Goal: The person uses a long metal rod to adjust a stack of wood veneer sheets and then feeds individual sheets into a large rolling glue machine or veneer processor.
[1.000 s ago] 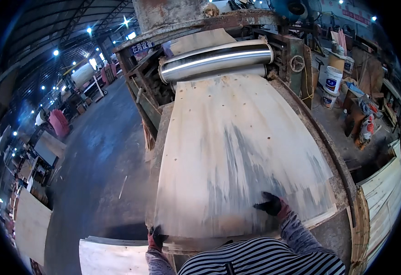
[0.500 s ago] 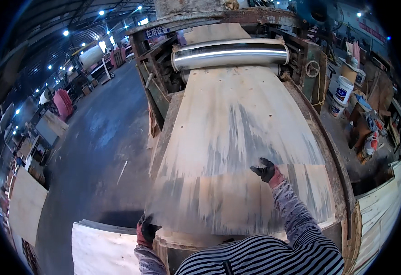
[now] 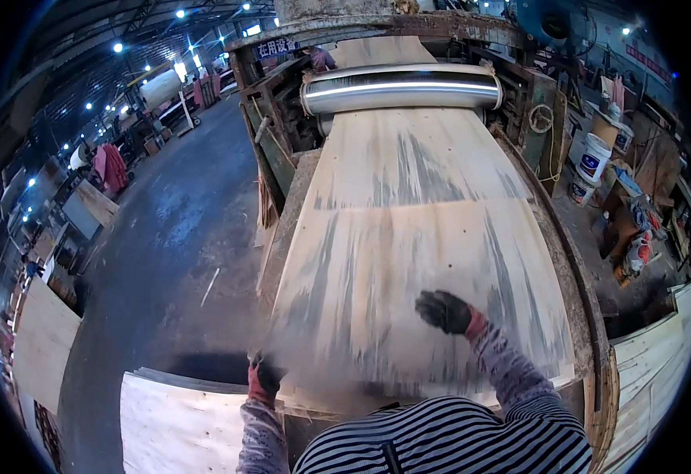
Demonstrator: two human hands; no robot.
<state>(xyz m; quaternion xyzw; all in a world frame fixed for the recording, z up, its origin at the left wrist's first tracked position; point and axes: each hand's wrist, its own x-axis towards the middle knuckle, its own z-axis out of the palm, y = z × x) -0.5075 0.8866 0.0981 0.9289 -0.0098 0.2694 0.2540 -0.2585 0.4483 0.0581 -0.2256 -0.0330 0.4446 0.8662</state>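
Observation:
A wide wood veneer sheet [image 3: 393,268] with grey streaks lies in front of me on the machine bed. Its far edge meets a second veneer sheet [image 3: 440,170], which runs into a shiny metal roller [image 3: 401,91]. My right hand [image 3: 444,310], in a dark glove, is over the near sheet with fingers stretched out and nothing held; whether it touches the wood is unclear. My left hand [image 3: 265,375], gloved too, is at the near sheet's left corner. Its fingers are blurred, so any grip on the edge is hard to make out.
Rusty machine rails [image 3: 570,261] flank the bed. A stack of pale boards [image 3: 180,423] stands at the near left, another veneer stack [image 3: 653,371] at the right. White buckets [image 3: 593,158] sit beyond the right rail. A dark floor aisle [image 3: 180,205] runs along the left.
Both veneer sheets have slid away from me toward the roller, and their seam is much farther off. My right hand has flattened and moved slightly left and nearer. My left hand has risen slightly.

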